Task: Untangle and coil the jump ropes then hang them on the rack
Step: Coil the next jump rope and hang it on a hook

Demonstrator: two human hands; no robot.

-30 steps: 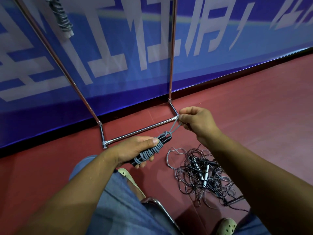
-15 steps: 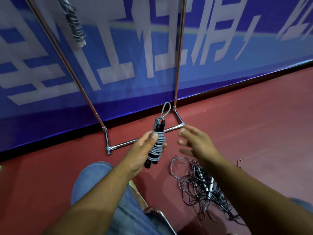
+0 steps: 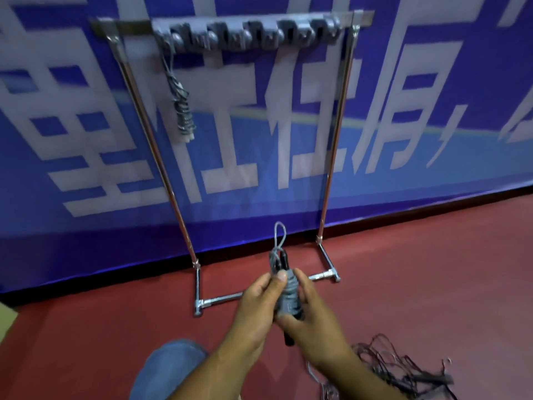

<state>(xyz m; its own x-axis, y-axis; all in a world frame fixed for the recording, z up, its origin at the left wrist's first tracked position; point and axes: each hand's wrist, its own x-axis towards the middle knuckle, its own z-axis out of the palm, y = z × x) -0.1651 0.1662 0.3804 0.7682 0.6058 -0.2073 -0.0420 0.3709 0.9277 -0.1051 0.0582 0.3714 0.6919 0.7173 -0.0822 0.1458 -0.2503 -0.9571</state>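
A coiled grey jump rope (image 3: 289,295) with black handles stands upright between both hands, a loop of cord sticking up from its top. My left hand (image 3: 259,301) grips it from the left, thumb on the coil. My right hand (image 3: 308,316) holds it from the right and below. The metal rack (image 3: 334,145) stands against the blue banner; its top bar carries a row of grey hooks (image 3: 245,33). One coiled rope (image 3: 183,114) hangs from the leftmost hook. A tangled heap of ropes (image 3: 403,370) lies on the red floor at lower right.
The rack's base bar (image 3: 222,298) lies on the floor just beyond my hands. A blue banner with white characters (image 3: 259,140) covers the wall. My knee in blue jeans (image 3: 170,368) is at the bottom. A tan edge (image 3: 7,316) shows at far left.
The view has tilted up, bringing the rack's top bar and hooks into sight. My right hand, open and apart before, now holds the coiled rope together with the left.
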